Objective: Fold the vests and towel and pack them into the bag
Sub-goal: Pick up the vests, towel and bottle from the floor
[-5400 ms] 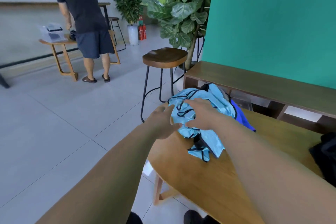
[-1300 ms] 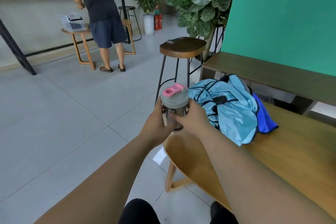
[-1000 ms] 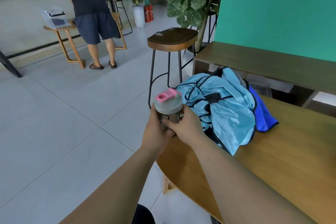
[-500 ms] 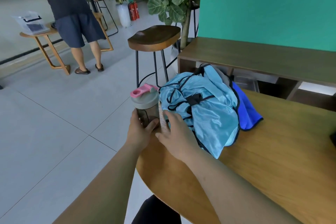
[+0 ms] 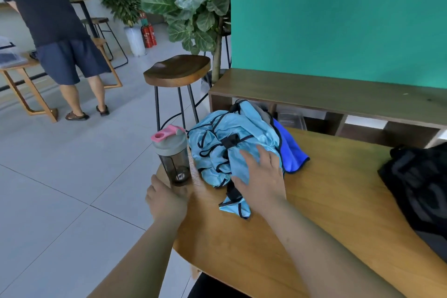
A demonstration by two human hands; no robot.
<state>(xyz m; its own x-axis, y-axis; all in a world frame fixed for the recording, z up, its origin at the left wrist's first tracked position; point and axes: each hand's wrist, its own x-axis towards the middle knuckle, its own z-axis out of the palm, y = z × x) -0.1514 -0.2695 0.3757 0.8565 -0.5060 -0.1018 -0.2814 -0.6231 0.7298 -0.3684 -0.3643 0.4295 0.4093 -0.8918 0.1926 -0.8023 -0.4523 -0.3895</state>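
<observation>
Light-blue vests (image 5: pixel 232 143) lie bunched on the wooden surface (image 5: pixel 326 201), atop the blue towel (image 5: pixel 290 152). Right hand (image 5: pixel 261 176) rests spread flat on them. Left hand (image 5: pixel 167 198) (empty, loosely curled) sits beside the shaker bottle (image 5: pixel 173 155). Black bag (image 5: pixel 418 184) far right.

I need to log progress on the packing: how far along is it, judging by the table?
Barely started. Done: only the shaker bottle stands apart at the table edge, the left hand just below it. In hand: the right hand lies open on the light blue vests, which are bunched, not folded. Left: folding them and the blue towel, then packing into the black bag.
</observation>
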